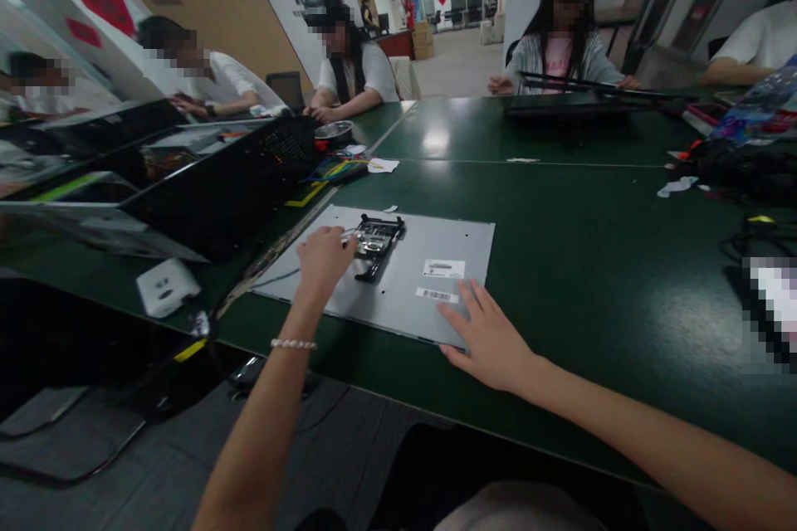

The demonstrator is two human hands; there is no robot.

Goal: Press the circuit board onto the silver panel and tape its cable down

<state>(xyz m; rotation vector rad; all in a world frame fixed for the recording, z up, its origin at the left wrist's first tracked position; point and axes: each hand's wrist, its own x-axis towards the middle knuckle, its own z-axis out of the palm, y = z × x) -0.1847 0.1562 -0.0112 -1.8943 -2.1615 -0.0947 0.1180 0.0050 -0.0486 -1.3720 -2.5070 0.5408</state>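
A flat grey metal panel (404, 299) with two white labels lies on the green table. On its upper left part sits a black bracket (378, 253) with a metallic part in it. My left hand (327, 257), a beaded bracelet at its wrist, is at the bracket's left side with its fingers bent together; what its fingertips pinch is too small to make out. A thin grey cable (283, 275) runs across the panel to the left of that hand. My right hand (489, 338) rests with spread fingers on the panel's lower right corner, beside the labels.
An open black computer case (217, 174) stands at the left, with a white box (167, 288) and cables near the table edge (398, 402). Several people sit across the table. A plastic bottle (760, 108), dark cables and a blurred-out phone-like object are at the right.
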